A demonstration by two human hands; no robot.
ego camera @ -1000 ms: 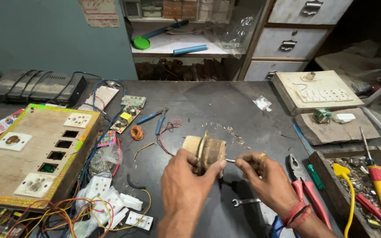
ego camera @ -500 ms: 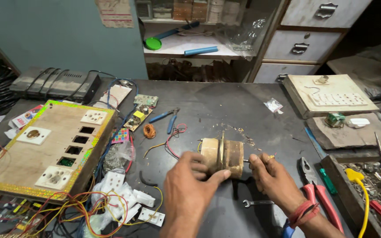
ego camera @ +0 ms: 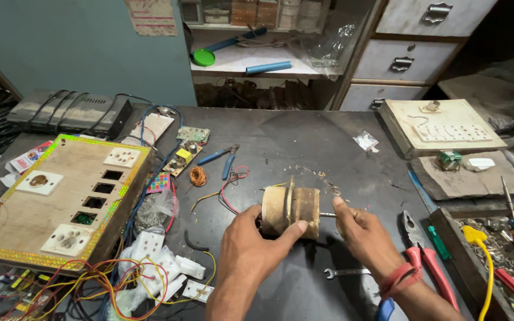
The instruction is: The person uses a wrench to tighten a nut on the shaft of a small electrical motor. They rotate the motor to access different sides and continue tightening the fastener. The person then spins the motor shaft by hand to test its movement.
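The left hand (ego camera: 251, 244) hides the motor's (ego camera: 291, 211) near end.

A pale paper notice (ego camera: 151, 15) with reddish print hangs on the teal wall. A small clear plastic packet (ego camera: 366, 141) lies on the desk; colourful printed wrappers (ego camera: 26, 161) lie at its left edge.

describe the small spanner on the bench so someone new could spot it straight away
Start at the dark workbench and find the person's right hand, which pinches the shaft of the tan cylindrical motor part. Just below that hand's wrist, flat on the bench, lies the small spanner. It is plain silver metal, unlike the red-handled pliers to its right.
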